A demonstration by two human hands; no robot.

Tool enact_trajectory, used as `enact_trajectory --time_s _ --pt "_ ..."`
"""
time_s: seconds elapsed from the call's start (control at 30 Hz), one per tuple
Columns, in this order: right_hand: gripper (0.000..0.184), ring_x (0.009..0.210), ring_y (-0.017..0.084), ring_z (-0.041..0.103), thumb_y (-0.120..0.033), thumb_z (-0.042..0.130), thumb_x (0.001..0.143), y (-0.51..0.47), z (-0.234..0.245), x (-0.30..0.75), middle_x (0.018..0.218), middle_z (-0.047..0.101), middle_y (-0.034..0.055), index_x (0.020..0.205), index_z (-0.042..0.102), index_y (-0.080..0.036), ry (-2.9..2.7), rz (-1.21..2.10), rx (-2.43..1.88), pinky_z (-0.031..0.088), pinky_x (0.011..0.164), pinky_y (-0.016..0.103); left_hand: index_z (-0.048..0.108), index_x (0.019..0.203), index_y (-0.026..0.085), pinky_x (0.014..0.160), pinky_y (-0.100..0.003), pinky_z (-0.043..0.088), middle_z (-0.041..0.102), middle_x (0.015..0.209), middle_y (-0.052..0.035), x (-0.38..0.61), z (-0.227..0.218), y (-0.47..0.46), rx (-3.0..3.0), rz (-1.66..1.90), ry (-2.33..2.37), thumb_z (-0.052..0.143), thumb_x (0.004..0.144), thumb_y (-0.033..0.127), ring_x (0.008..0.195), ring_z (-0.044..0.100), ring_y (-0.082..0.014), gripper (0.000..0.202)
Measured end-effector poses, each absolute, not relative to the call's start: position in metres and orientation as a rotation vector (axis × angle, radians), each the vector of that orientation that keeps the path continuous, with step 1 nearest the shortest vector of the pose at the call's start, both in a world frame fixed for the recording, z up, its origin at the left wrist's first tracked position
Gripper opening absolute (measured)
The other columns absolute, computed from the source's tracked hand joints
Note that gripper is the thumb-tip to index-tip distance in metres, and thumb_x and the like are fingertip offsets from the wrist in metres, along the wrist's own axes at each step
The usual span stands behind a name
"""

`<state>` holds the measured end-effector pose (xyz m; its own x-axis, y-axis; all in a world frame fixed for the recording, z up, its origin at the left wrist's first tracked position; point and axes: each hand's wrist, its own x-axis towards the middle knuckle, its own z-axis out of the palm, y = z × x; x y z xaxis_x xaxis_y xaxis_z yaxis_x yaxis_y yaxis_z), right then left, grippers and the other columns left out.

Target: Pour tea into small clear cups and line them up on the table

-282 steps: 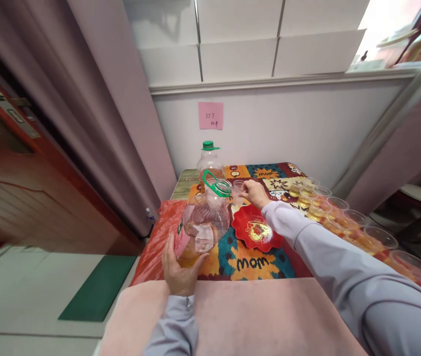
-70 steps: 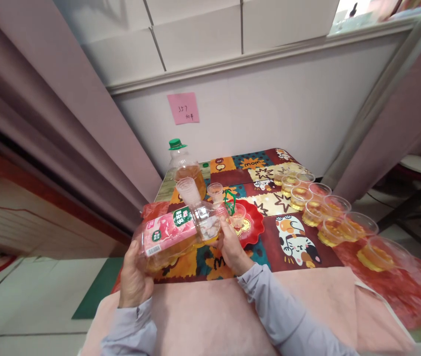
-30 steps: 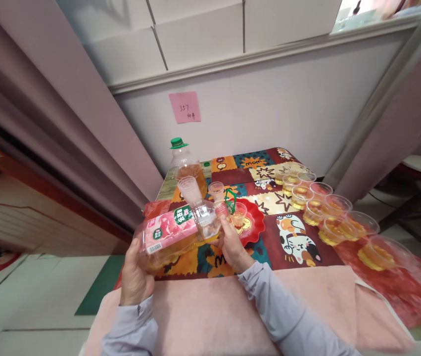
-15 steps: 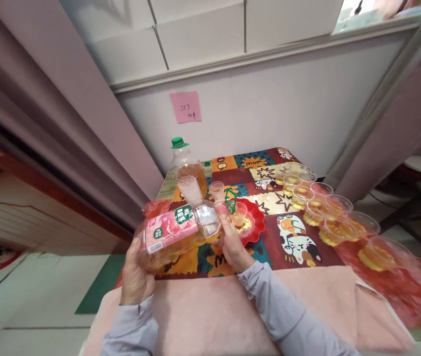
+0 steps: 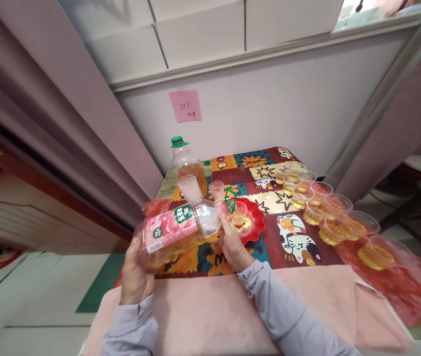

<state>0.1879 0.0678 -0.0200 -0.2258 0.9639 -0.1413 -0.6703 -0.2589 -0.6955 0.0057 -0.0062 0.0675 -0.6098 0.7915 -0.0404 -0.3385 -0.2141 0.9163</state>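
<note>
A large clear juice bottle (image 5: 171, 227) with a pink label lies tilted on its side in the air, its neck toward the right. My left hand (image 5: 136, 274) is closed on its base. My right hand (image 5: 231, 242) grips it near the neck, where a green carry loop (image 5: 230, 200) sticks up. Under the neck end, a clear plastic cup (image 5: 239, 216) with some amber juice stands on a red scalloped plate (image 5: 257, 227). The bottle's mouth is mostly hidden by the cup and the loop.
Several cups of yellow juice (image 5: 316, 212) stand in rows at the right. Behind the held bottle are two stacks of clear cups (image 5: 189, 187) and another bottle (image 5: 186, 160) with a green cap. A pink cloth (image 5: 210, 306) covers the table's near edge.
Almost nothing differs. Both hands keep the bottle at about the same tilt over the plate; the juice in the cup appears slightly higher.
</note>
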Motion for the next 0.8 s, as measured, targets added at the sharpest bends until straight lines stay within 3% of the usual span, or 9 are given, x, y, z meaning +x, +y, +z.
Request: enact_trajectory --time_s 0.1,0.43,0.63,0.8 --pt "0.066 0.101 0.026 0.077 -0.075 0.066 0.088 0.0676 -0.0207 0.1881 0.114 0.080 0.0062 0.131 0.067 -0.026 -0.604 1.742 -0.682 0.067 0.072 0.036 0.078 0.120 0.024 0.070 -0.026 0.065 0.082 0.114 -0.0022 0.0061 0.0673 -0.0054 0.588 1.909 1.271 0.079 0.083 0.042 0.095 0.078 -0.0230 0.042" --pt "0.067 0.101 0.026 0.077 -0.076 0.066 0.087 0.0673 -0.0206 0.1879 0.119 0.079 0.0069 0.130 0.068 -0.025 -0.609 1.749 -0.710 0.066 0.071 0.036 0.078 0.120 0.025 0.077 -0.030 0.066 0.083 0.107 -0.0014 0.0053 0.0684 -0.0081 0.582 1.893 1.279 0.080 0.082 0.044 0.093 0.078 -0.0235 0.042" --pt "0.068 0.102 0.028 0.077 -0.076 0.065 0.088 0.0674 -0.0201 0.1888 0.115 0.080 0.0073 0.134 0.067 -0.025 -0.626 1.756 -0.698 0.067 0.071 0.037 0.078 0.121 0.024 0.075 -0.026 0.064 0.083 0.108 -0.0009 0.0064 0.0692 -0.0080 0.577 1.898 1.278 0.081 0.081 0.043 0.089 0.077 -0.0201 0.044" --pt "0.068 0.104 0.028 0.076 -0.076 0.066 0.087 0.0679 -0.0211 0.1891 0.119 0.079 0.0077 0.132 0.067 -0.025 -0.626 1.764 -0.683 0.067 0.072 0.037 0.077 0.122 0.024 0.087 -0.033 0.065 0.082 0.112 -0.0016 0.0068 0.0688 -0.0066 0.569 1.888 1.299 0.082 0.079 0.046 0.101 0.077 -0.0243 0.049"
